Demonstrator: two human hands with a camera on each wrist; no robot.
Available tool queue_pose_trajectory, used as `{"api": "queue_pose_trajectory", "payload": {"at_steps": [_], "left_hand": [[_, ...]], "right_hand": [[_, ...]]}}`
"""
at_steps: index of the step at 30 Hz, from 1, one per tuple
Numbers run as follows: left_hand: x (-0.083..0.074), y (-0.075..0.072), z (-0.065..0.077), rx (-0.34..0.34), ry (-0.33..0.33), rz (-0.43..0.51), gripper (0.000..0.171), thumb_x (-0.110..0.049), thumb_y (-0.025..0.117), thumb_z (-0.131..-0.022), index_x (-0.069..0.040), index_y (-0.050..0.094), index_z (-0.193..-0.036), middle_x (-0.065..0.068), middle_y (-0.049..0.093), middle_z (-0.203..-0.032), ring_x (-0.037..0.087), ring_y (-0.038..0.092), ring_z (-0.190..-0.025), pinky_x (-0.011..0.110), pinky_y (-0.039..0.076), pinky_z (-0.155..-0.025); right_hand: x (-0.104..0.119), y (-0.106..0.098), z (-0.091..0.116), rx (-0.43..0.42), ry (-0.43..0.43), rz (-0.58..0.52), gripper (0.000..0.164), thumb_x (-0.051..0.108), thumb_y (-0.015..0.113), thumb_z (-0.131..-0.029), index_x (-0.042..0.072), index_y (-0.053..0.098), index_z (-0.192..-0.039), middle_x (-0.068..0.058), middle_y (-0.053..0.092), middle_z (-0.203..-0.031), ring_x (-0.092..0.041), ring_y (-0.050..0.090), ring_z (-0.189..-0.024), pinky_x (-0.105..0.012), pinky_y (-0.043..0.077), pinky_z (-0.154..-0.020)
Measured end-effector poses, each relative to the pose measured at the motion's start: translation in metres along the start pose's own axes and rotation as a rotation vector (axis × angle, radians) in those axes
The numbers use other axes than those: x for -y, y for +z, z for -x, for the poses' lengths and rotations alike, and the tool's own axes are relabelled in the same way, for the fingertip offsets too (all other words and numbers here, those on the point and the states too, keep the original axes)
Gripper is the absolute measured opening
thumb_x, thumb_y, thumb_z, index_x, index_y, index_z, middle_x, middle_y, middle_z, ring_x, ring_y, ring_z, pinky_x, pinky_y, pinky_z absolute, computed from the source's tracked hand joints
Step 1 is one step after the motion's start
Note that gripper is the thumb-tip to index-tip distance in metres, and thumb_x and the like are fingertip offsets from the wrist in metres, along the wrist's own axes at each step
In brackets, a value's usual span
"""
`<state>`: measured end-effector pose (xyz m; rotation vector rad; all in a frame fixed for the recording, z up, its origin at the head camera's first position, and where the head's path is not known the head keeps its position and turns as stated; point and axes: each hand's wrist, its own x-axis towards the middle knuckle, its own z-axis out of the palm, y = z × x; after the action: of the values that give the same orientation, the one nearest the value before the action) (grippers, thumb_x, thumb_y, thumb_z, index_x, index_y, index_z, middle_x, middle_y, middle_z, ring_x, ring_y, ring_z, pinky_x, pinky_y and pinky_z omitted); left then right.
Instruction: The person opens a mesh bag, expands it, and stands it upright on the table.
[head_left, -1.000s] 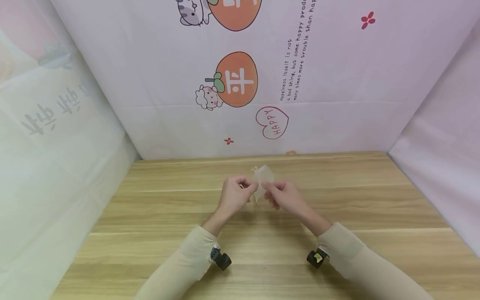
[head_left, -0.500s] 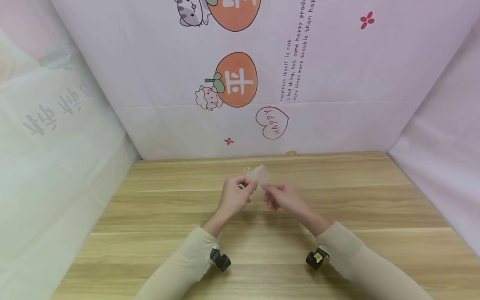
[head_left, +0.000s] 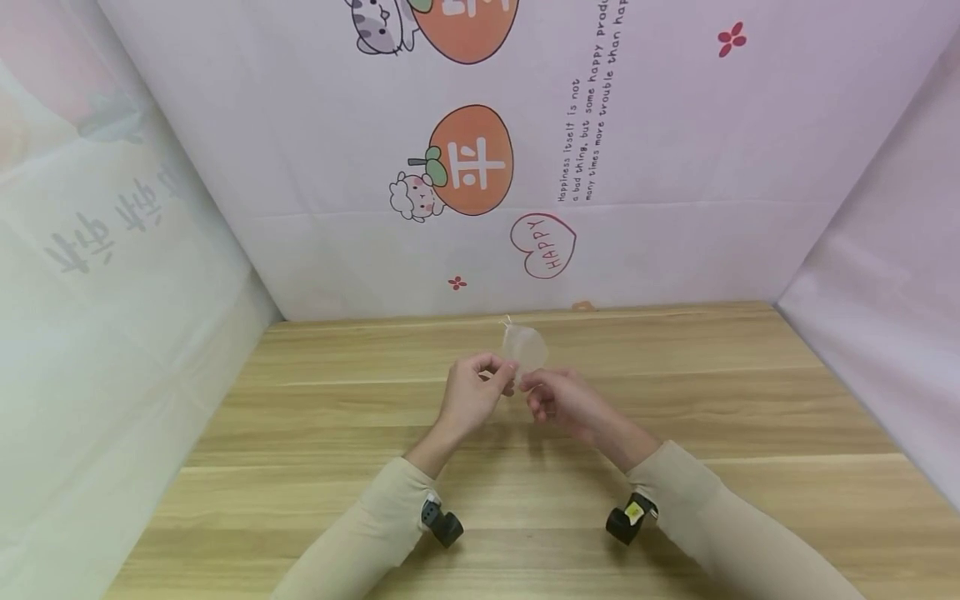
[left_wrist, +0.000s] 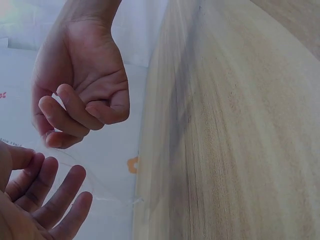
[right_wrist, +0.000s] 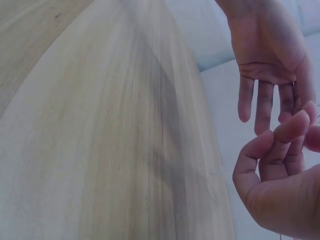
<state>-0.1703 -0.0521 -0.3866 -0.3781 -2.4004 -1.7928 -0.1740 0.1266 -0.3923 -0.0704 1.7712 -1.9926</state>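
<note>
A small translucent whitish drawstring bag (head_left: 528,345) is held above the far middle of the table, its thin strings sticking up at the upper left. My left hand (head_left: 472,393) pinches the near left edge between thumb and forefinger. From the other side, thumb and forefinger of my right hand (head_left: 561,403) pinch near the lower edge. In the left wrist view the left hand's other fingers (left_wrist: 62,200) spread loosely, and the bag shows only as a faint film. The right hand's remaining fingers curl in the right wrist view, where the bag is mostly hidden.
The wood-grain table (head_left: 337,500) ends at a white printed backdrop (head_left: 645,250) just beyond the hands. White cloth walls (head_left: 97,350) stand to the left and right. Each sleeve carries a small black wrist camera (head_left: 442,522).
The bag's strings leaned left half a second ago and now point up and away, with the bag raised farther out. My right hand has shifted slightly toward me; the left has barely moved.
</note>
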Motion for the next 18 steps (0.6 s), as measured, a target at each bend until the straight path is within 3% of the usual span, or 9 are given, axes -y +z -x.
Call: {"api": "queue_pose_trajectory", "payload": {"at_steps": [7, 13, 18], "left_hand": [[0.0000, 0.0001, 0.0007, 0.001, 0.011, -0.029, 0.024, -0.021, 0.069, -0.097, -0.003, 0.072, -0.081, 0.009, 0.071, -0.076, 0.016, 0.068, -0.067, 0.022, 0.043, -0.048], [-0.0006, 0.0016, 0.0012, -0.002, 0.008, 0.009, 0.022, -0.017, 0.067, -0.098, -0.003, 0.071, -0.081, 0.007, 0.074, -0.083, 0.027, 0.072, -0.078, 0.024, 0.049, -0.054], [-0.0016, 0.0013, 0.0011, -0.016, -0.012, 0.043, 0.021, -0.014, 0.067, -0.097, -0.001, 0.069, -0.081, 0.008, 0.075, -0.086, 0.028, 0.073, -0.083, 0.023, 0.052, -0.060]], "right_hand": [[0.0016, 0.0026, 0.0018, -0.015, 0.001, -0.022, 0.020, 0.014, 0.055, -0.097, 0.010, 0.063, -0.079, 0.004, 0.055, -0.061, -0.008, 0.051, -0.056, -0.023, 0.045, -0.059], [0.0025, 0.0058, 0.0031, -0.056, 0.017, -0.045, 0.016, 0.016, 0.055, -0.099, 0.005, 0.066, -0.094, 0.004, 0.055, -0.062, -0.008, 0.050, -0.055, -0.022, 0.044, -0.057], [0.0030, 0.0079, 0.0020, -0.070, 0.059, -0.062, 0.024, 0.026, 0.054, -0.101, 0.007, 0.062, -0.090, 0.003, 0.056, -0.063, -0.008, 0.051, -0.055, -0.021, 0.044, -0.055]]}}
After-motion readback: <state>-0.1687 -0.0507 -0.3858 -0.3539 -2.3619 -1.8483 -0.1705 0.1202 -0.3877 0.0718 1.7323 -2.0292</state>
